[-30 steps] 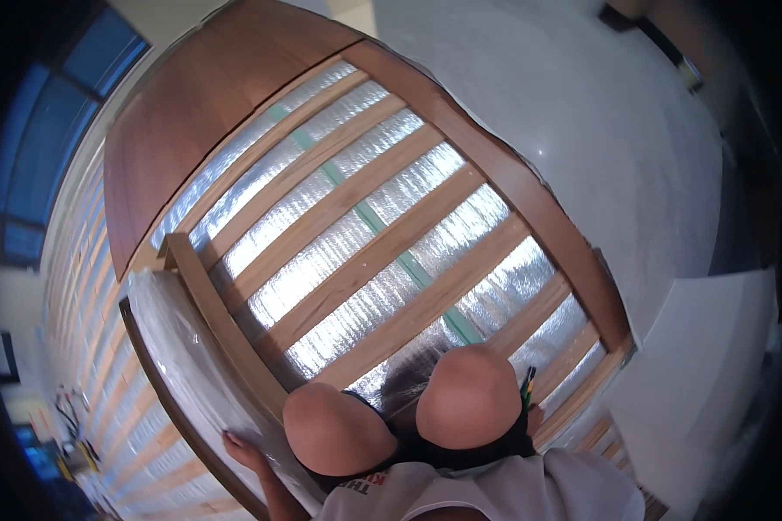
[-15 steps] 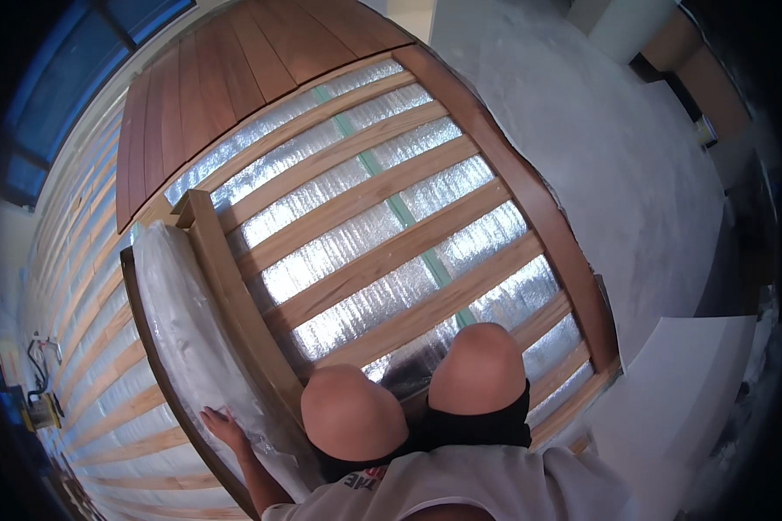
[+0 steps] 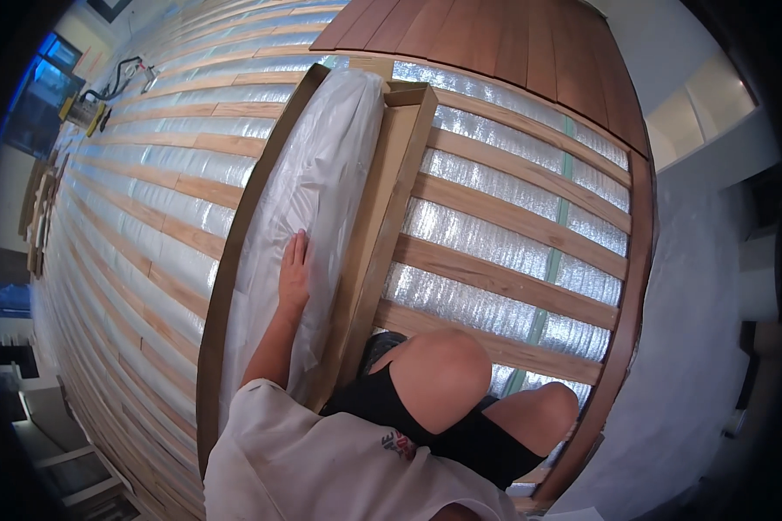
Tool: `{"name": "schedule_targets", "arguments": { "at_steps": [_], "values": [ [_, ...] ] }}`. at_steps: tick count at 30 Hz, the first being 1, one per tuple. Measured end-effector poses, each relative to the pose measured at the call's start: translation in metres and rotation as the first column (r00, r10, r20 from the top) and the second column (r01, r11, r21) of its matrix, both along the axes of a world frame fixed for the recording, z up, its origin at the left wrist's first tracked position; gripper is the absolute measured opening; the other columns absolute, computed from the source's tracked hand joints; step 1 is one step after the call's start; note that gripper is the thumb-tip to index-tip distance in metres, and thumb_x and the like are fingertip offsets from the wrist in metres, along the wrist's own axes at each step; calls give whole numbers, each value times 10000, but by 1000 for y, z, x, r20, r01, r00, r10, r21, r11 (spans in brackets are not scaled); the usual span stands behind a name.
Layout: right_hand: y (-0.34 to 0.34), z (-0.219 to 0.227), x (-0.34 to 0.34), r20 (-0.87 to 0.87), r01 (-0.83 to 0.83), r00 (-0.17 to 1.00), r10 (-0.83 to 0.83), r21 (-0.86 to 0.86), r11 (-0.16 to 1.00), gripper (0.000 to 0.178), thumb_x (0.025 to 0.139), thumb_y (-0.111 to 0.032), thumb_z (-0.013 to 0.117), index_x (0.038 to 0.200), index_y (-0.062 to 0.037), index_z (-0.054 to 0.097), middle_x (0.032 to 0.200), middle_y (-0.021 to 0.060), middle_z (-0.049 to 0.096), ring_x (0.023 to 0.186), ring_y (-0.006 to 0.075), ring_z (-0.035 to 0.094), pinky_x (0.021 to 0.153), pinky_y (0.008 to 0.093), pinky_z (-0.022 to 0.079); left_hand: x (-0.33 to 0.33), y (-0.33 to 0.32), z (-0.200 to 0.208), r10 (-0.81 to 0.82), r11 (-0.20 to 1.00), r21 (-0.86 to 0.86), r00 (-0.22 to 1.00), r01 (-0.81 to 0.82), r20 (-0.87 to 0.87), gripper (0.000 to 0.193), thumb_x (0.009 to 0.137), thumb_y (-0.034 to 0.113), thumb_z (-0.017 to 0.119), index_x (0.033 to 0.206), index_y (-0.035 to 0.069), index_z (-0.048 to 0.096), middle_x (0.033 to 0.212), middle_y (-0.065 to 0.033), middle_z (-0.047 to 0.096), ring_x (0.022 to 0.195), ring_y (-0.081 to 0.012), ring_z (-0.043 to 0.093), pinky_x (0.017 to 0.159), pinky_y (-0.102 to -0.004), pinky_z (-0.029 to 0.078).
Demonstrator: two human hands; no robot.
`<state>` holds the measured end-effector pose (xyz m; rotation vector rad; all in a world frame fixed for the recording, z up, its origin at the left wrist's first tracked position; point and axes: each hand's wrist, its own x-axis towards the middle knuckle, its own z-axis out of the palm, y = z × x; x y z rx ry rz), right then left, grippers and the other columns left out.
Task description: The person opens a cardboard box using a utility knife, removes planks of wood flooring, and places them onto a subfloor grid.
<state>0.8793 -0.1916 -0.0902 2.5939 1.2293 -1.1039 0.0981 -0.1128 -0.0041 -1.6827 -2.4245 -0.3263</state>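
My left hand (image 3: 294,276) rests with its fingers stretched out on a long bundle wrapped in whitish plastic film (image 3: 337,130). The bundle lies inside a long open cardboard box (image 3: 389,174), nearer its left wall. What the film covers cannot be made out. Along the box's right side runs a narrow bare strip of cardboard. My right hand is out of sight. My bent knees (image 3: 443,369) are just right of the box.
Wooden battens (image 3: 504,265) cross silvery foil (image 3: 469,233) on both sides of the box. Reddish-brown boards (image 3: 487,43) cover the far part, with a matching edge board (image 3: 636,234) at right. A yellow-and-black machine with a hose (image 3: 84,113) stands far left.
My view has swung left, so the box now sits nearer the middle. My left arm now reaches farther forward, and the hand lies higher up along the wrapped bundle.
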Motion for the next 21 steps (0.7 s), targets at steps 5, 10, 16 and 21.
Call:
{"name": "schedule_targets", "arguments": {
  "at_steps": [5,10,16,21],
  "values": [
    [26,23,4,-19,-33,999,34,15,999,406,907,-359,566,1103,-5,604,1105,237,639,1067,424,596,893,472,478,-11,42,-8,19,990,134,987,-40,160,530,899,169,566,1395,11,465,1455,-193,440,1353,-346,402,1138,-441,288],
    [56,30,-12,-46,-77,996,79,45,996,405,909,-356,562,1108,-7,605,1111,237,639,1071,424,596,898,469,478,-59,26,-12,254,959,107,963,-263,84,546,909,256,617,1398,54,480,1400,-212,493,1287,-368,467,1082,-437,354],
    [65,39,-35,-83,-116,990,118,20,993,403,910,-353,557,1114,-9,606,1118,236,639,1076,423,595,903,466,478,-113,0,-33,370,904,152,909,-400,192,342,967,163,520,1275,30,581,1119,-180,651,1040,-351,612,916,-428,484],
    [66,40,-22,-70,-136,988,135,-9,991,402,912,-350,553,1119,-10,608,1124,236,640,1080,423,594,907,464,478,-144,10,39,317,889,301,938,-346,141,352,988,109,403,1311,79,540,1225,-168,616,1118,-357,593,918,-391,488]
  ]
}}
